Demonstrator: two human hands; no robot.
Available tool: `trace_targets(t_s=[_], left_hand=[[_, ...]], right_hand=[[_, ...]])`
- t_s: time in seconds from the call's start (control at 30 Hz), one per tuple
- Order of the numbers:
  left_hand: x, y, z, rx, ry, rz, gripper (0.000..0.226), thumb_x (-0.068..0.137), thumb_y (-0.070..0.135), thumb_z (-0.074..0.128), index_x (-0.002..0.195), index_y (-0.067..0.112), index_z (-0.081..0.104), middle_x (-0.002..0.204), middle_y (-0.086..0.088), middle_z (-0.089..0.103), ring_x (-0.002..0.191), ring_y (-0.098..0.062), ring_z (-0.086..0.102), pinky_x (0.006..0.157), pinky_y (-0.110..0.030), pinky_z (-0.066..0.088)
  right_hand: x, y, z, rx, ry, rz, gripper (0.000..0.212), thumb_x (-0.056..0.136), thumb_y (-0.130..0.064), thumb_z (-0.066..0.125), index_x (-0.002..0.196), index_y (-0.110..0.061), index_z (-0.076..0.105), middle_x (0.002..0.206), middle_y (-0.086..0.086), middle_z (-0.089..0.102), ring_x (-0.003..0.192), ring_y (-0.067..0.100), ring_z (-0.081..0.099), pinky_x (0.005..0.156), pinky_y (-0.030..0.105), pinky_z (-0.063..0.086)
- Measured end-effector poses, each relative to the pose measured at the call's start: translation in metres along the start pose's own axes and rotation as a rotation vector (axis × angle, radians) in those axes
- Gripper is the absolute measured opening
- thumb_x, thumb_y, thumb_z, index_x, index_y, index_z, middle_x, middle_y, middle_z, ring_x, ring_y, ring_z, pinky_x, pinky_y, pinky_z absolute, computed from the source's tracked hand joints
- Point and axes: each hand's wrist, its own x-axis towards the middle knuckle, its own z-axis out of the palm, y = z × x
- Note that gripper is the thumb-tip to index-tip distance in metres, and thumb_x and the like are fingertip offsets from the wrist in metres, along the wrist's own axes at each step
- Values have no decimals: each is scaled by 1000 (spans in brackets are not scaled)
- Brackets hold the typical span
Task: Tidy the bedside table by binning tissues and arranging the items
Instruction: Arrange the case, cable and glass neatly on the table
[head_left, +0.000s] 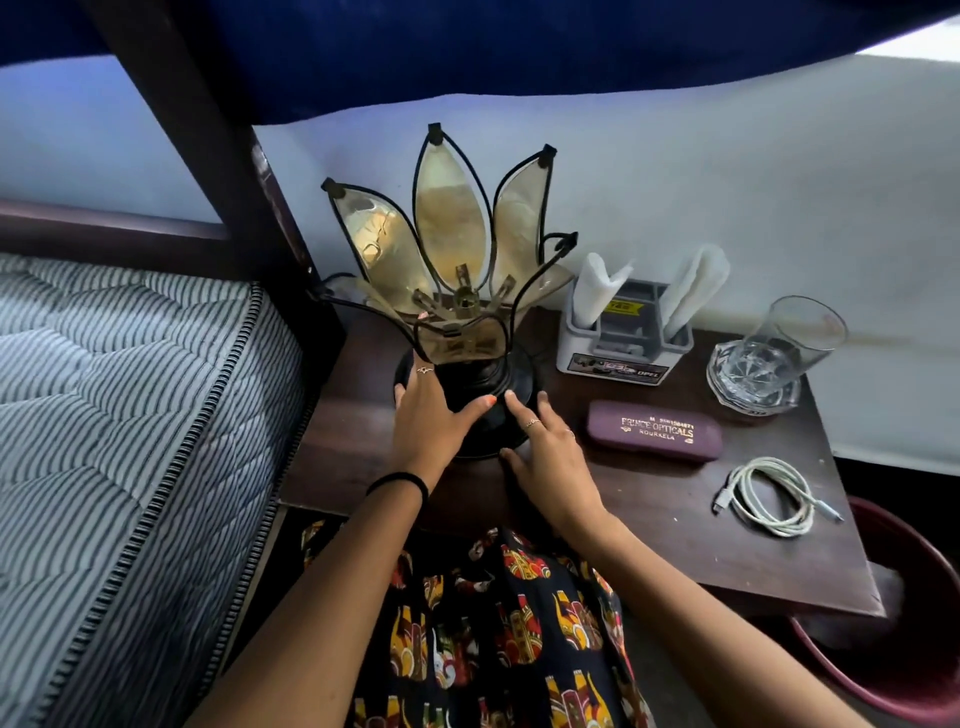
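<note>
Lamp (457, 270) on bedside table (675, 519), left hand (428, 423) and right hand (550, 457) flat-fingered against its black base, gripping nothing

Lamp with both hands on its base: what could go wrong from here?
The lamp is tall, with wide petals above a small black base; pushed low by the left hand and right hand, it may tip. Slid rightward, its petals could hit the organizer beside it. The glass, standing tilted in a glass dish near the table edge, could topple if jolted.
</note>
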Motion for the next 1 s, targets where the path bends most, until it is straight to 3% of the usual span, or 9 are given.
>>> trace_targets(t_s=[0.27,0.37,0.5,0.77,0.9,1.0], left_hand=[[23,-16,-19,133,-6,58,64,80,42,71,127,8,46,128,-9,54,124,-29,48,102,-45,39],[36,-22,-26,170,-12,79,62,78,45,71,122,8,48,123,-8,56,119,-29,51,92,-42,42],[52,-32,-33,190,-21,107,64,75,46,74,121,11,48,121,-7,58,117,-29,54,90,-44,44],[71,-42,-40,215,-57,138,64,74,44,75,121,9,49,120,-12,59,115,-35,55,89,-46,46],[67,-41,-41,169,-95,156,74,76,38,76,134,16,36,130,-10,55,122,-34,52,97,-47,45],[58,-36,-49,174,-186,141,96,75,35,77,146,28,13,150,-7,36,135,-35,37,106,-53,37]], right_hand=[[17,-19,10,-58,44,-26,66,89,-24,62,147,-31,29,152,18,27,138,34,28,109,39,32],[24,-27,14,-79,59,-28,66,89,-27,62,146,-32,29,149,14,29,132,35,31,101,44,41],[34,-36,21,-118,87,-34,68,86,-30,65,145,-31,31,138,12,35,122,35,38,87,46,51],[44,-47,31,-126,122,-7,66,86,-30,65,144,-27,33,125,11,39,115,34,42,82,45,52],[40,-50,27,-133,81,-6,65,89,-29,61,145,-28,29,129,10,37,116,33,42,87,45,51],[38,-52,13,-137,18,-1,65,89,-29,60,146,-30,28,133,11,36,120,33,41,93,47,47]])
